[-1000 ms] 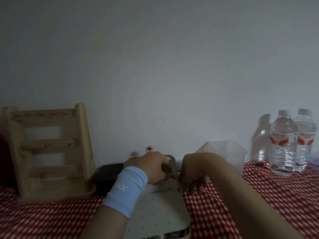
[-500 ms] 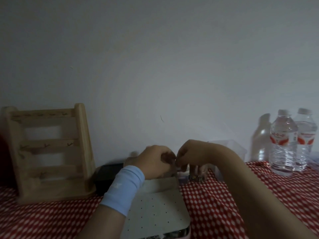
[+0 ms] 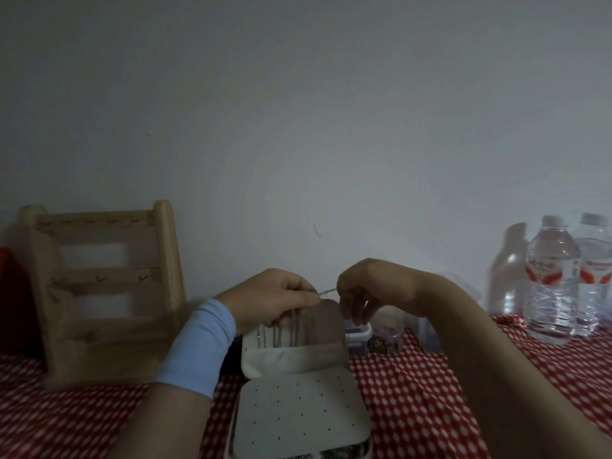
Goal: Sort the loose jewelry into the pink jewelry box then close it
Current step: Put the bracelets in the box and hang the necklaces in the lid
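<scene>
Head view — left hand (image 3: 275, 298), right hand (image 3: 364, 289) pinching chain (image 3: 328, 290)

Left wrist wears a light-blue wristband (image 3: 198, 346) — right arm (image 3: 496, 359) bare.

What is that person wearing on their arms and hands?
The left hand has a wide, soft-looking light blue wristband around its wrist. The right hand and its forearm are bare: no sleeve, band or watch shows.

both hands (image 3: 275, 298) (image 3: 367, 288) pinch a thin chain (image 3: 328, 290) above the open jewelry box (image 3: 298, 385).
</scene>
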### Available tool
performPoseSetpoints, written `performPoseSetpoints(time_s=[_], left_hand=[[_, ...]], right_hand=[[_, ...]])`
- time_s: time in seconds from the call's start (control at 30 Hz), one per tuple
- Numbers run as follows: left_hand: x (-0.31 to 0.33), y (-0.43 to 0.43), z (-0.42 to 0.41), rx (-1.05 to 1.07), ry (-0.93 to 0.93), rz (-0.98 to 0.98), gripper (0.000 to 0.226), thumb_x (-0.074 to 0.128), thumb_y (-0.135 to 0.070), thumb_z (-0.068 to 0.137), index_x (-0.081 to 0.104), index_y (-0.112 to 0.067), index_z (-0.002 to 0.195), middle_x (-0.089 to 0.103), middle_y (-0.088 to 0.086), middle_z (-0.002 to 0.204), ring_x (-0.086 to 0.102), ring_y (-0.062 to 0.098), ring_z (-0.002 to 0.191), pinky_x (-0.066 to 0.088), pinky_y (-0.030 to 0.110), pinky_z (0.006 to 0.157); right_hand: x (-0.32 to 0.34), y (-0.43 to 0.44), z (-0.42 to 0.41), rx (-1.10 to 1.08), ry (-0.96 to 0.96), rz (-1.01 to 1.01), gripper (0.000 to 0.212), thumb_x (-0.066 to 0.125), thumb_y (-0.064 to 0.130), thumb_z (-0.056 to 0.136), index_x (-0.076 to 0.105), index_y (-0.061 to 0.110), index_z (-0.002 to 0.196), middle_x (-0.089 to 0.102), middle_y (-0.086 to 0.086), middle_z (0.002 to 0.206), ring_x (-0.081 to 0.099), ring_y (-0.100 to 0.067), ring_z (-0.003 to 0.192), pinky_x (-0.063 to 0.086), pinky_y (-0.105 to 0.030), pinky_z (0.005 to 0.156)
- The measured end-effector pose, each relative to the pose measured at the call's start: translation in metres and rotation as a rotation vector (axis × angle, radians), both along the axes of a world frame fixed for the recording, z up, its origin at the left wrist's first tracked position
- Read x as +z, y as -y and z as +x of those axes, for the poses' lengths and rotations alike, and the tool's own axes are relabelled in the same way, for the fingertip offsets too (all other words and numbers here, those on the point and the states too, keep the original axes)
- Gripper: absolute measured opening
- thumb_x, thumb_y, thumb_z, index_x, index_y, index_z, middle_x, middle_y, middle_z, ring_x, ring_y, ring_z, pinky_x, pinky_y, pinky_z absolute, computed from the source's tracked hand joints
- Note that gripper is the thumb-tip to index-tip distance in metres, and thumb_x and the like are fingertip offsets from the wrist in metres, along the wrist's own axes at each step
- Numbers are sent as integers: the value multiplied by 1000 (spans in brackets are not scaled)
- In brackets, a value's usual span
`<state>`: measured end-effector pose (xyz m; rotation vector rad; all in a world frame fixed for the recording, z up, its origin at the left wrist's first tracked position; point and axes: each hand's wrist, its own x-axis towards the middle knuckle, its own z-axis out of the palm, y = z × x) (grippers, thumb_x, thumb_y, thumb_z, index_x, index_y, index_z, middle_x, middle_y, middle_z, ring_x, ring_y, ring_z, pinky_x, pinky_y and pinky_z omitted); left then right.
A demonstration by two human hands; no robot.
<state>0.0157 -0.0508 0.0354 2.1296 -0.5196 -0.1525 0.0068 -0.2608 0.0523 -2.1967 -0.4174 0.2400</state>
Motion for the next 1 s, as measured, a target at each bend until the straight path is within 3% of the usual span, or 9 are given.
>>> performPoseSetpoints(time_s=[0.27,0.37,0.5,0.67,0.73,0.8,0.9,1.0], left_hand=[[18,-24,-6,46,50,-19,23,64,-26,92,73,-6,96,55,-4,55,46,11,52,37,24,53],[21,-33,-8,40,5,131,30,69,-32,88,73,-3,95,55,-2,55,46,11,53,38,25,57],[21,-42,-8,53,-38,246,31,67,-36,89,73,-6,86,54,-5,51,46,12,51,40,24,60],[26,-45,-12,120,30,254,35,54,-42,96,75,-22,75,59,-5,68,48,3,53,36,15,51],[27,-44,-14,116,84,306,33,54,-44,95,76,-27,76,64,-8,85,54,0,69,39,16,60],[27,-42,-13,120,122,220,32,58,-45,93,76,-25,76,67,-1,103,59,8,90,44,22,76],[25,-35,-12,100,86,-92,33,57,-35,96,71,-11,78,70,5,92,61,18,89,47,27,82],[25,-25,-15,-33,-23,-330,33,49,-23,100,61,-8,73,66,6,70,64,15,71,50,28,76]], right_hand=[[0,-1,1,78,41,243,38,48,13,101,47,13,63,48,-6,63,47,-27,71,50,-39,74],[1,-2,-1,58,65,380,35,46,12,101,46,10,67,51,-5,63,54,-25,68,53,-39,80],[-1,-2,1,62,-7,544,38,44,15,102,45,11,64,42,-6,59,51,-25,61,52,-51,94],[-1,-2,-3,123,-38,385,40,47,23,105,50,13,66,24,-1,59,28,-16,52,53,-40,68],[-1,-3,-4,139,-44,344,37,48,24,105,61,10,74,21,-1,59,27,-15,50,53,-37,61],[-2,-3,-4,146,-22,259,34,50,23,105,69,6,84,29,-3,58,34,-14,48,53,-32,57],[-3,-1,-4,138,-31,10,27,54,22,103,73,5,94,61,-8,66,61,-20,61,57,-33,70],[-5,-3,-1,155,-66,-175,23,58,25,100,76,12,105,77,-5,101,72,-21,96,57,-38,95]])
